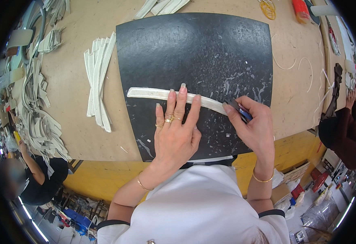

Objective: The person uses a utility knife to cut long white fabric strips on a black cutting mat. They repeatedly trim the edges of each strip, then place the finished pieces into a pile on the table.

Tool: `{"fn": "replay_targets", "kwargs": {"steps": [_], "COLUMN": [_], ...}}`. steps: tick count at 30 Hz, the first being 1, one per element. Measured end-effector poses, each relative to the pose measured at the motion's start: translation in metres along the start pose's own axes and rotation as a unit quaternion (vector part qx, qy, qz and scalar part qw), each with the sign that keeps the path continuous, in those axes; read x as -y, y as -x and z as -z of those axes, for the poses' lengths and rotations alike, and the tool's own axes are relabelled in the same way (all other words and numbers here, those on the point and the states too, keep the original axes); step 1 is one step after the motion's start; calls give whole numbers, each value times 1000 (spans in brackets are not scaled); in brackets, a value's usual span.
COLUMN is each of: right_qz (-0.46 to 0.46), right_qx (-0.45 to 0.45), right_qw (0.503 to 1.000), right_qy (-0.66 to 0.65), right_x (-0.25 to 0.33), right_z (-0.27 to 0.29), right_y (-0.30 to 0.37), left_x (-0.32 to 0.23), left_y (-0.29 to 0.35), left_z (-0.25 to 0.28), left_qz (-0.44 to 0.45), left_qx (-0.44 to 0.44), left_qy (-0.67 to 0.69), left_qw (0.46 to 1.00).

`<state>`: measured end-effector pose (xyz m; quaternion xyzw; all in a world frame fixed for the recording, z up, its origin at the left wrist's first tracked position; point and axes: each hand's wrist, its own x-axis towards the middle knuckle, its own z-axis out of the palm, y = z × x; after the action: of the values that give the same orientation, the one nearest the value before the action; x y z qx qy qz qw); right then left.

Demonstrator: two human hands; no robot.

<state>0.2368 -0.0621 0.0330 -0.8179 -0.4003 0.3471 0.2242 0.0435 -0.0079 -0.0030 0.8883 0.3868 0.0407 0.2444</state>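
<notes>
A long white fabric strip [147, 93] with stitched edges lies slantwise across a scuffed black mat [165, 53]. My left hand [177, 128] is open, its fingers spread flat and pressing the strip's middle onto the mat. At the strip's right end, my right hand [253, 124] is closed round small dark thread snips [239, 110] with a blue part. The thumb of that hand touches the strip's end, and the fingers partly hide both the tool and that end.
Left of the mat lies a stack of similar white strips [97, 81]; a large heap of strips [39, 122] hangs at the table's left edge. Yellow cord [268, 9], loose white cord [283, 65] and red-handled pliers [332, 38] lie to the right. Other people work at both sides.
</notes>
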Motion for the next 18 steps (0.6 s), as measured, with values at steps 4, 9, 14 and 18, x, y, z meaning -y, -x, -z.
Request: {"fn": "replay_targets", "kwargs": {"steps": [4, 9, 14, 18], "right_qz": [25, 53, 60, 32], "right_qx": [-16, -51, -65, -50], "right_qw": [999, 997, 995, 998], "right_qy": [12, 17, 34, 23], "right_x": [1, 4, 7, 7], "right_z": [-3, -5, -5, -4], "right_y": [2, 4, 5, 4], "left_x": [-5, -10, -9, -1], "left_y": [0, 0, 1, -3], "left_z": [-2, -3, -1, -2], "left_qz": [-12, -8, -23, -72], "left_qx": [12, 5, 34, 30], "left_qy": [-61, -47, -31, 5], "left_qw": [998, 999, 999, 997]}}
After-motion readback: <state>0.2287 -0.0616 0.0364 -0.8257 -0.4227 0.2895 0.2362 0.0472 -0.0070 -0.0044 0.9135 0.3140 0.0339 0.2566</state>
